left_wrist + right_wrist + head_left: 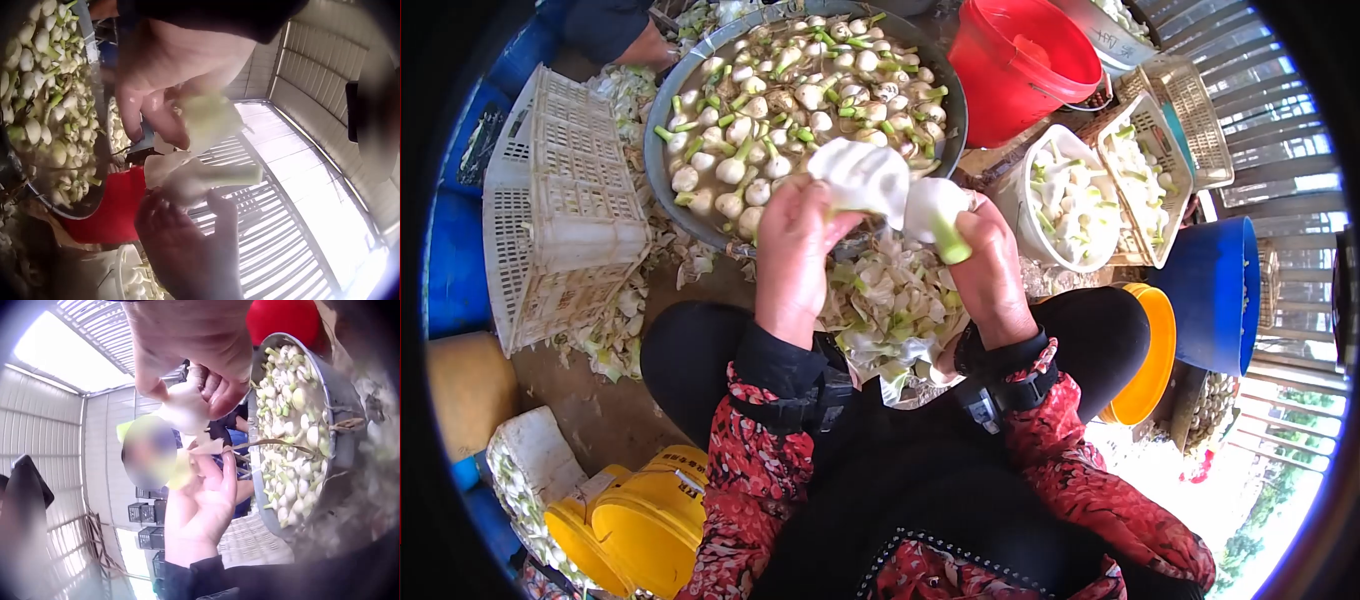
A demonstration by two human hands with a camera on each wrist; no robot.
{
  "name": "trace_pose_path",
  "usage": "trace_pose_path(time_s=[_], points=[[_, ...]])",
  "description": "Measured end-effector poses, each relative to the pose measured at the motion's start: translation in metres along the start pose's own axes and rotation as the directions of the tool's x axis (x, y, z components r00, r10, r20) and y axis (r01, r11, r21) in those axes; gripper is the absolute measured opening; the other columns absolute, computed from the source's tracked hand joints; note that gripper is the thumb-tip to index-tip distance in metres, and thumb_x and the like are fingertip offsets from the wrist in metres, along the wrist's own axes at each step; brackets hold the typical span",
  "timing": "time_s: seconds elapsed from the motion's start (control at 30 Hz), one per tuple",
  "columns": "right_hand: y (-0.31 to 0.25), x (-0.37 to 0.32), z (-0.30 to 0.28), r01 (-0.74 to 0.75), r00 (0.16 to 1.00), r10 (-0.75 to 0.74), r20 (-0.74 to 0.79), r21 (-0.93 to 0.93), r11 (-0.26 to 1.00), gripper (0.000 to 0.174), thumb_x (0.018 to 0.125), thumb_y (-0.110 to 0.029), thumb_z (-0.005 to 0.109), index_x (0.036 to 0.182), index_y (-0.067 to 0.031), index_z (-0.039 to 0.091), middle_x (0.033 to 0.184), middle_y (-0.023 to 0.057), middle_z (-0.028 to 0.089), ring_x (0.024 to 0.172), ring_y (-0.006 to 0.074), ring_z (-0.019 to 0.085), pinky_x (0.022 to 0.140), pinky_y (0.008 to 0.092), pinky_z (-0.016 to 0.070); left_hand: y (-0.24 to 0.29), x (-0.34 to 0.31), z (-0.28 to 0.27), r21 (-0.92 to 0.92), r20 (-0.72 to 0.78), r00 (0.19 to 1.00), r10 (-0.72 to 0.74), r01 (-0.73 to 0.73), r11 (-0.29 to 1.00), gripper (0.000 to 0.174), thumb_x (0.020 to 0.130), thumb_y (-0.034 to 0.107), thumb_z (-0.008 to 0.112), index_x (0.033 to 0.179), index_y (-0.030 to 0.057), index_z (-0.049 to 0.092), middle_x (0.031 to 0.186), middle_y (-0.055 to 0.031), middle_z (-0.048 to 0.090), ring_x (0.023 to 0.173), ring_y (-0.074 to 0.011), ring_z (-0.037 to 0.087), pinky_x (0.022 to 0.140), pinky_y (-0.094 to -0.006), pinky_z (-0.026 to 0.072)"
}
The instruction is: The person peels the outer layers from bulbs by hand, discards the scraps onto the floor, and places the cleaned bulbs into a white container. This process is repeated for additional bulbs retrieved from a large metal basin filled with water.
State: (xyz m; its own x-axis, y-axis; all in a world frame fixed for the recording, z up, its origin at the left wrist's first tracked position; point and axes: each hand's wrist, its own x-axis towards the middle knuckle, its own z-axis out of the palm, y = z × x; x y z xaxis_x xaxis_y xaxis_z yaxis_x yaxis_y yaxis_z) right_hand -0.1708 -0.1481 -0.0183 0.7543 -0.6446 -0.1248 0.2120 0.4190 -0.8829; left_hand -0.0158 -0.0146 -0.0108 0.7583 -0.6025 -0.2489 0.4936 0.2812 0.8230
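Note:
My right hand (995,262) grips a white garlic bulb (932,208), its cut green stem pointing down toward me. Beside it, my left hand (794,255) pinches a pale sheet of garlic peel (860,176) that reaches across to the bulb. From the left wrist, the peel (206,122) hangs pale green and blurred under the left fingers, with the bulb's stem (234,175) below. In the right wrist view, the thumb and fingers of the right hand (194,347) close round the bulb (185,411), with the left hand (203,503) under it.
A large round tub (656,165) of garlic bulbs in water stands in front. Peelings (895,310) lie between my legs. On the right are a red bucket (990,80), a white bucket (1025,200) of garlic and a blue bucket (1215,290); a white crate (565,200) stands left.

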Motion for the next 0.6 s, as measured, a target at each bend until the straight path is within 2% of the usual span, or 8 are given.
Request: trace_pose_path(time_s=[0.1, 0.2, 0.3, 0.4, 0.47, 0.53, 0.57, 0.6], points=[[0.001, 0.001, -0.009, -0.062, 0.998, 0.067, 0.001, 0.387, 0.920, 0.051, 0.098, -0.034, 0.058, 0.135, 0.0013, 0.051, 0.136, 0.0149, 0.058, 0.120, 0.0267, 0.057, 0.097, 0.0386, 0.0520, -0.002, 0.014, -0.024, -0.027, -0.130, 0.981, 0.143, -0.148, 0.989, 0.016, 0.100, 0.016, 0.060, 0.110, 0.0028, 0.062, 0.098, -0.0023, 0.067, 0.082, -0.0099, 0.065, 0.069, -0.0262, 0.0526], [-0.010, 0.009, -0.023, -0.177, 0.970, 0.242, -0.025, 0.610, 0.772, 0.050, 0.100, -0.033, 0.056, 0.132, 0.0047, 0.053, 0.130, 0.0177, 0.061, 0.110, 0.0320, 0.062, 0.087, 0.0355, 0.0567, 0.013, -0.003, -0.008, 0.522, 0.106, 0.954, 0.282, -0.295, 0.801, 0.022, 0.100, 0.020, 0.064, 0.112, 0.0016, 0.068, 0.091, -0.0020, 0.069, 0.081, -0.0089, 0.063, 0.070, -0.0245, 0.0502], [-0.011, 0.017, -0.044, -0.146, 0.897, 0.371, -0.240, 0.633, 0.760, 0.046, 0.099, -0.027, 0.061, 0.127, 0.0078, 0.054, 0.121, 0.0215, 0.062, 0.106, 0.0341, 0.063, 0.082, 0.0359, 0.0581, -0.005, -0.016, -0.011, 0.649, 0.560, 0.828, -0.037, -0.410, 0.641, 0.021, 0.096, 0.016, 0.068, 0.112, 0.0029, 0.069, 0.094, -0.0110, 0.071, 0.081, -0.0194, 0.069, 0.074, -0.0345, 0.0533], [-0.067, 0.043, -0.089, 0.341, 0.886, 0.066, -0.460, 0.741, 0.579, 0.041, 0.100, -0.027, 0.062, 0.120, 0.0071, 0.052, 0.124, 0.0231, 0.058, 0.110, 0.0367, 0.061, 0.090, 0.0400, 0.0589, 0.011, -0.021, -0.005, 0.789, 0.581, 0.770, -0.265, -0.453, 0.414, 0.021, 0.095, 0.009, 0.067, 0.115, 0.0032, 0.069, 0.101, -0.0126, 0.070, 0.087, -0.0238, 0.070, 0.078, -0.0384, 0.0547], [-0.124, 0.063, -0.105, 0.693, 0.682, -0.325, -0.655, 0.437, 0.573, 0.039, 0.102, -0.026, 0.060, 0.120, 0.0065, 0.049, 0.129, 0.0232, 0.054, 0.119, 0.0379, 0.059, 0.100, 0.0421, 0.0562, 0.013, -0.024, -0.006, 0.880, 0.473, 0.796, -0.378, -0.404, 0.250, 0.023, 0.095, 0.004, 0.064, 0.119, 0.0036, 0.068, 0.106, -0.0116, 0.070, 0.092, -0.0241, 0.069, 0.080, -0.0383, 0.0551], [-0.134, 0.076, -0.099, 0.644, 0.688, -0.362, -0.629, 0.298, 0.705, 0.041, 0.103, -0.026, 0.058, 0.124, 0.0068, 0.046, 0.134, 0.0233, 0.052, 0.127, 0.0383, 0.055, 0.107, 0.0431, 0.0526, 0.007, -0.017, 0.002, 0.774, 0.550, 0.827, 0.121, -0.558, 0.298, 0.021, 0.092, -0.002, 0.060, 0.110, 0.0030, 0.068, 0.109, -0.0151, 0.068, 0.092, -0.0331, 0.069, 0.083, -0.0421, 0.0547], [-0.123, 0.080, -0.092, 0.523, 0.771, -0.317, -0.552, 0.265, 0.810, 0.042, 0.103, -0.024, 0.059, 0.128, 0.0070, 0.045, 0.140, 0.0239, 0.050, 0.130, 0.0382, 0.054, 0.109, 0.0438, 0.0507, 0.007, -0.017, 0.006, 0.777, 0.446, 0.895, 0.000, -0.387, 0.497, 0.029, 0.092, -0.009, 0.054, 0.115, 0.0036, 0.068, 0.119, -0.0138, 0.066, 0.098, -0.0299, 0.069, 0.081, -0.0393, 0.0560], [-0.108, 0.078, -0.077, 0.378, 0.873, -0.247, -0.420, 0.263, 0.888, 0.043, 0.103, -0.022, 0.058, 0.133, 0.0058, 0.046, 0.139, 0.0241, 0.052, 0.130, 0.0377, 0.055, 0.105, 0.0431, 0.0513, 0.006, -0.018, 0.010, 0.785, 0.431, 0.902, -0.004, -0.373, 0.494, 0.029, 0.092, -0.009, 0.054, 0.115, 0.0036, 0.068, 0.119, -0.0138, 0.066, 0.098, -0.0299, 0.069, 0.081, -0.0393, 0.0560]])
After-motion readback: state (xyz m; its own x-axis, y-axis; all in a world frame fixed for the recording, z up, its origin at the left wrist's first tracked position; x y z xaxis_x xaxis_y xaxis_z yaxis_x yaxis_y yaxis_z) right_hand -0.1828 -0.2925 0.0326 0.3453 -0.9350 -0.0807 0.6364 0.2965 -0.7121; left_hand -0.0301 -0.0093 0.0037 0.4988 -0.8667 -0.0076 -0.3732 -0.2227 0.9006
